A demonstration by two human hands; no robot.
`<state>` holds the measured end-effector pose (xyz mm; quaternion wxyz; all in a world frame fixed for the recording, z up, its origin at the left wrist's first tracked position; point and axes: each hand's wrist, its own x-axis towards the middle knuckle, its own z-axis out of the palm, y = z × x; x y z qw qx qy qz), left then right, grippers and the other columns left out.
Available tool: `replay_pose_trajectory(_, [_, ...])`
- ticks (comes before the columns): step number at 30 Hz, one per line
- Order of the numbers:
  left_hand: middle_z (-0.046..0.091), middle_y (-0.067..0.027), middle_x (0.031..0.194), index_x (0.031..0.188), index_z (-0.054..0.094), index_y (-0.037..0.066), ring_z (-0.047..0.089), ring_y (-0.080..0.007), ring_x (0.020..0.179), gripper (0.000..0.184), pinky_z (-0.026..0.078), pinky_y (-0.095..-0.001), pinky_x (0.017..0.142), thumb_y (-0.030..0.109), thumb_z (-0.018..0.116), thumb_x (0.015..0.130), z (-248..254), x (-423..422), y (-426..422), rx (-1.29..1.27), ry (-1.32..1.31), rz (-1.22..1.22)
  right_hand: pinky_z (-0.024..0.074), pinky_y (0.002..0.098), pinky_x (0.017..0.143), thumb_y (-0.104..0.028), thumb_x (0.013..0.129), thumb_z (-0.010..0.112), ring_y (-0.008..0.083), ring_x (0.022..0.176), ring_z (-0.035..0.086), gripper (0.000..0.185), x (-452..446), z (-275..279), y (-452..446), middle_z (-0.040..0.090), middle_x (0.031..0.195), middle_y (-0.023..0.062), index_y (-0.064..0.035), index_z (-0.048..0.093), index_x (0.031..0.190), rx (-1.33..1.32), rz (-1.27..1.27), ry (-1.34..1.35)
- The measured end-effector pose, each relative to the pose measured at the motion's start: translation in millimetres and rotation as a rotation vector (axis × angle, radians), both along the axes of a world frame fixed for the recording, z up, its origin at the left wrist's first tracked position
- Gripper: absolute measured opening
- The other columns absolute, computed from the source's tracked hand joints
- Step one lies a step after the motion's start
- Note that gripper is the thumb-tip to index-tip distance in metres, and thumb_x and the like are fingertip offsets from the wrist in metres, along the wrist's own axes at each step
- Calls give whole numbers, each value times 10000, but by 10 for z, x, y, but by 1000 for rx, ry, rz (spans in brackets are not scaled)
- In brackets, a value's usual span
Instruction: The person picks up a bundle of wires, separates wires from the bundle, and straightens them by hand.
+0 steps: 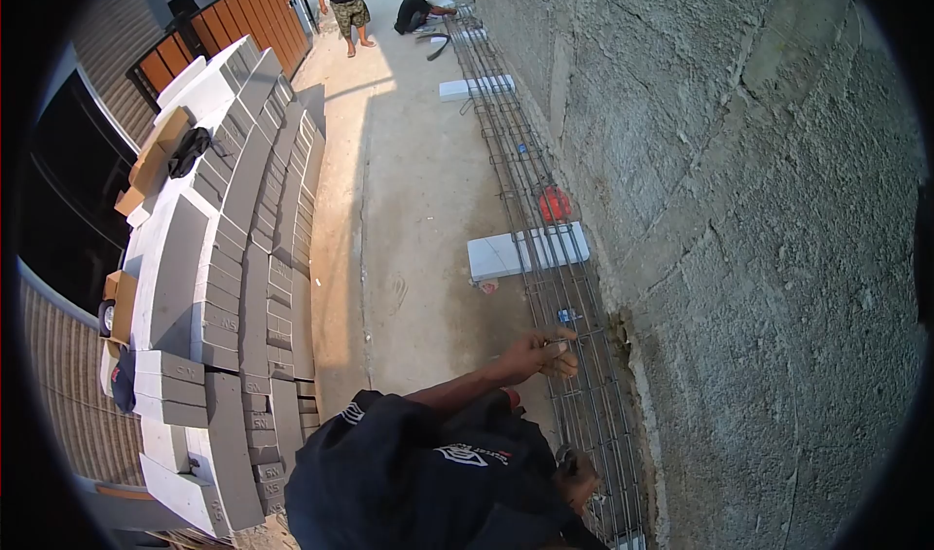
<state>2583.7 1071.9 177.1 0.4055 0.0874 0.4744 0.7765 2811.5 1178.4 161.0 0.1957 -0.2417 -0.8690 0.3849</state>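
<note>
Over the latticed steel rebar cage [586, 387], the left hand [551, 355] half-curls, grip unclear; the right hand [579, 484] clasps a dark object [566, 460].

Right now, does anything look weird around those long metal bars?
Yes, a little. A bright red object sits close to the rebar cage, near the rough wall. It stands out against the grey, but I can't tell what it is. A darker ground patch shows nearby, maybe damp.
</note>
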Motion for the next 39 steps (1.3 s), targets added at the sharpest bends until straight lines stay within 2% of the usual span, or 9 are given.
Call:
replay_pose_trajectory(5, [618,-121,897,1214,417,40,636,-201,807,307,535,-328,705,170,430,936,86,23,-10,-114,219,-81,481,387,572,-76,726,553,339,629,610,109,-18,-20,15,607,688,168,-43,640,783,72,75,-20])
replay_pose_trajectory(11, [616,-94,875,1198,429,62,635,-192,750,301,534,-306,668,216,428,939,163,-35,-41,113,15,95,478,354,570,-90,732,562,314,625,613,134,44,139,29,614,689,153,-52,653,822,-77,8,-211])
replay_pose_trajectory(13, [567,-33,771,1184,426,54,566,-130,598,316,478,-277,524,261,412,946,176,-210,-37,290,59,317,474,343,561,-83,714,577,281,606,614,145,111,85,43,611,675,141,-55,654,833,-79,46,-212])
replay_pose_trajectory(16, [405,25,603,1165,434,72,370,-71,428,307,321,-229,369,290,368,960,557,-334,-164,240,-163,471,468,331,549,-77,681,607,224,588,613,169,210,-189,42,607,658,126,-55,652,842,-59,162,-63])
replay_pose_trajectory(19, [260,41,548,1179,432,88,219,-55,386,341,193,-213,328,332,324,967,691,-272,-79,66,63,603,467,323,550,-83,664,633,193,595,615,194,201,-181,-22,613,666,120,-49,652,855,-103,191,-11])
replay_pose_trajectory(22, [273,42,529,1187,443,109,237,-47,374,328,218,-205,328,321,319,970,530,-219,-65,24,439,543,463,312,544,-104,673,657,192,593,612,201,247,-146,-5,616,670,113,-36,651,862,-129,136,-68])
replay_pose_trajectory(28, [244,36,540,1217,412,98,217,-48,386,392,189,-207,317,380,334,955,771,-223,-10,207,102,590,440,297,521,-132,733,670,142,574,587,151,259,-36,-86,599,626,89,-14,634,821,-270,16,-186])
replay_pose_trajectory(33, [253,41,534,1193,423,105,211,-37,380,383,196,-192,310,390,347,950,899,-305,13,214,223,681,397,285,477,-115,767,659,105,525,531,122,339,-66,-79,577,577,74,-3,625,799,-414,24,-137])
replay_pose_trajectory(39, [272,47,525,1143,442,98,211,-32,362,349,194,-193,301,377,359,950,778,-289,40,135,392,737,384,277,465,-109,774,652,91,503,500,103,372,-85,-125,557,559,38,-10,629,793,-404,42,-177])
